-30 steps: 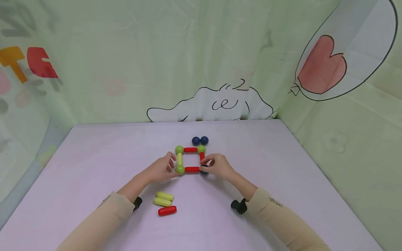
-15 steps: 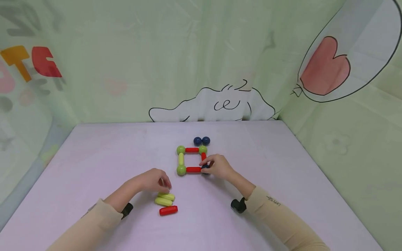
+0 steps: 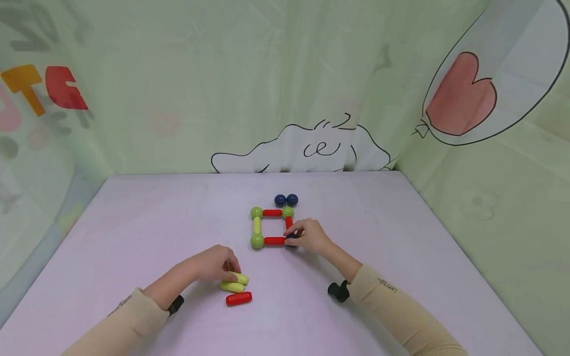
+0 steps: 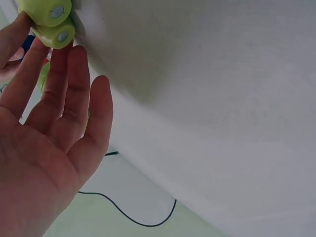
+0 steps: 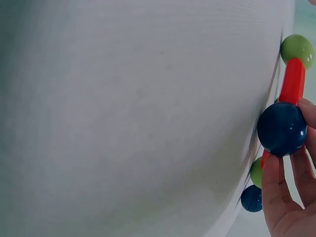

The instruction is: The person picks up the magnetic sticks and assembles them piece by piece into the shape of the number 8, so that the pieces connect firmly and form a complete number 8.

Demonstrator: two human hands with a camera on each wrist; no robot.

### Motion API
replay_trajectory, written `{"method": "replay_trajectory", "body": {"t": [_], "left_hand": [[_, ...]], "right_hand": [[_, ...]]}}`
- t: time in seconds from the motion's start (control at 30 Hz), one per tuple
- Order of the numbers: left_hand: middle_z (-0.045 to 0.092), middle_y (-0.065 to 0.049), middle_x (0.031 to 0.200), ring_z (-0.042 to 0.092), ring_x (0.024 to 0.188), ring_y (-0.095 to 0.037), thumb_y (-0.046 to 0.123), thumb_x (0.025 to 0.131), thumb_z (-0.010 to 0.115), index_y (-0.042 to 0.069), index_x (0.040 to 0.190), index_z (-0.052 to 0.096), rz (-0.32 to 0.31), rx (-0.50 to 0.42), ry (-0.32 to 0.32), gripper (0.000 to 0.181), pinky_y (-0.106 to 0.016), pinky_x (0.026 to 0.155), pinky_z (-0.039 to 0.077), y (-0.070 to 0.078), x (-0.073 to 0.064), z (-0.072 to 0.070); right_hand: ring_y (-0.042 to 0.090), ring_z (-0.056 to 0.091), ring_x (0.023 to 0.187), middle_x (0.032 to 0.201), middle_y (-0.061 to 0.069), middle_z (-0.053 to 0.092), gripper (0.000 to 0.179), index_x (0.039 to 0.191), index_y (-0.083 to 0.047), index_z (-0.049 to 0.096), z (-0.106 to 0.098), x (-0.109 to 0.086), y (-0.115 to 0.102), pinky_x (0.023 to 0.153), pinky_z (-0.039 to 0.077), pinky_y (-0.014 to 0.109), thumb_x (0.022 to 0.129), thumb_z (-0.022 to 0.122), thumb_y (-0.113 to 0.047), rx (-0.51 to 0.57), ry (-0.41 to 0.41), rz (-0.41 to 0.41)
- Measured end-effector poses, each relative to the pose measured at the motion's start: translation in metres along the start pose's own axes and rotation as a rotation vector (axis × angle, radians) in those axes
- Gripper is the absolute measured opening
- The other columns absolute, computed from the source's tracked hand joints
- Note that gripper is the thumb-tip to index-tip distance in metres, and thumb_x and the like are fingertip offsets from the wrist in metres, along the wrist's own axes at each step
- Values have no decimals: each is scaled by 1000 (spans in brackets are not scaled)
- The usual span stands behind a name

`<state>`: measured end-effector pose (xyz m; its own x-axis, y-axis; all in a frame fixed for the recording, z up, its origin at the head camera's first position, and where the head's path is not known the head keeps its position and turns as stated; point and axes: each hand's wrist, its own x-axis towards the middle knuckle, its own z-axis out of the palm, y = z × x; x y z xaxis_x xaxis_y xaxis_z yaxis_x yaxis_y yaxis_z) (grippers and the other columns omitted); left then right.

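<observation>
My left hand (image 3: pixel 214 264) pinches the farther of two yellow-green magnetic rods (image 3: pixel 242 278) between thumb and fingers. Against it lies the other yellow-green rod (image 3: pixel 232 287). Grey discs show on both rod ends in the left wrist view. Beyond, a square of rods and balls lies flat, with green balls (image 3: pixel 257 241) at three corners. Its left side is a yellow-green rod (image 3: pixel 257 225); the others are red, including the near rod (image 3: pixel 274 241). At the near right corner my right hand (image 3: pixel 313 237) holds a dark blue ball (image 5: pixel 281 129) by thumb and fingertips.
A loose red rod (image 3: pixel 238 298) lies just nearer than the yellow-green pair. Two dark blue balls (image 3: pixel 286 200) sit side by side behind the square's far right corner. A printed curtain (image 3: pixel 178 99) stands behind the pale table (image 3: pixel 147 207).
My left hand has left the square's near left green ball, come back toward the loose rods and taken hold of the farther yellow-green one. The right hand stays at the blue ball.
</observation>
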<state>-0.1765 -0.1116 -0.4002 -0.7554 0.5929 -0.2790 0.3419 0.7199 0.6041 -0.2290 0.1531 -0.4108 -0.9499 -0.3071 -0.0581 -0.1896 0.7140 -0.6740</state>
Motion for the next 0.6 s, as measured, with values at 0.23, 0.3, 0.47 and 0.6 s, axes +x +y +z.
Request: {"method": "replay_trajectory", "body": {"t": [0.23,0.3,0.47,0.6], "left_hand": [[53,6,76,48,70,-12,6,79,70,10,84,69,40,75,21,7,-24,62,44,6,0,2],[54,6,76,48,71,-12,5,78,69,9,85,70,46,91,20,8,-24,63,44,7,2,3],[55,6,78,50,72,-12,3,78,69,7,89,72,71,165,17,12,-24,66,46,12,6,6],[55,6,78,49,71,-10,5,78,68,7,90,71,80,218,21,12,-23,67,46,14,10,8]], "right_hand": [[15,48,71,83,0,63,15,89,-9,73,1,0,1,57,43,22,74,76,-10,-2,7,-13],[15,48,71,82,0,63,15,88,-9,73,2,-1,1,58,43,22,73,76,-9,-5,10,-23],[13,49,71,82,-1,63,15,87,-9,73,3,0,1,60,43,22,72,77,-9,-43,21,-71],[12,49,71,83,-2,63,15,86,-10,73,3,0,1,61,43,21,72,77,-10,-75,20,-99]]}}
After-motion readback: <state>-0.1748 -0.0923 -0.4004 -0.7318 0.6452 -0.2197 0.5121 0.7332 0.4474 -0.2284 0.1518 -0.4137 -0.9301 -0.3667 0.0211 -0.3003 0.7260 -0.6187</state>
